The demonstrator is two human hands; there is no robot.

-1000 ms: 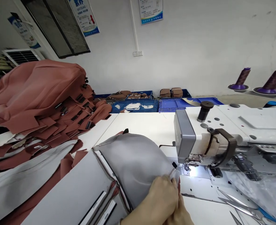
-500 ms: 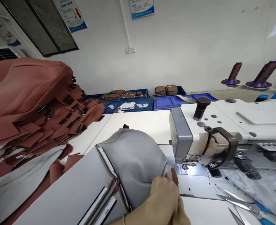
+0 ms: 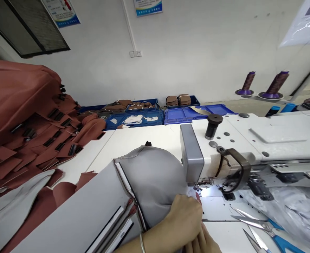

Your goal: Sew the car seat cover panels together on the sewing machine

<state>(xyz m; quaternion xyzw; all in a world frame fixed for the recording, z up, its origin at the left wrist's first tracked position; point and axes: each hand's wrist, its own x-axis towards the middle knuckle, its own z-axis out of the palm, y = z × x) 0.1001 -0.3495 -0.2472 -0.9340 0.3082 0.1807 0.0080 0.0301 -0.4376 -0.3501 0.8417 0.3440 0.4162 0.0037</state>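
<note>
A sewn cover, inside out with its grey backing showing and bits of red-brown face at its edges, lies across the table. White and black strips run along its seams. My left hand, with a bangle at the wrist, is closed on the cover's right edge. Just below it, my right hand is partly cut off by the frame, its fingers bent in against the cover's edge; its fingertips are hidden. The sewing machine stands right beyond my hands, its lit needle area close to the cover's edge.
Red-brown covers with black clips are heaped on the left. Scissors with blue handles and a clear plastic bag lie at right. Blue crates stand by the wall; thread cones rise behind the machine.
My view has swung to the right. The cover's edge and both hands have come closer to the machine's needle area, and less of the red-brown edge shows past my left hand.
</note>
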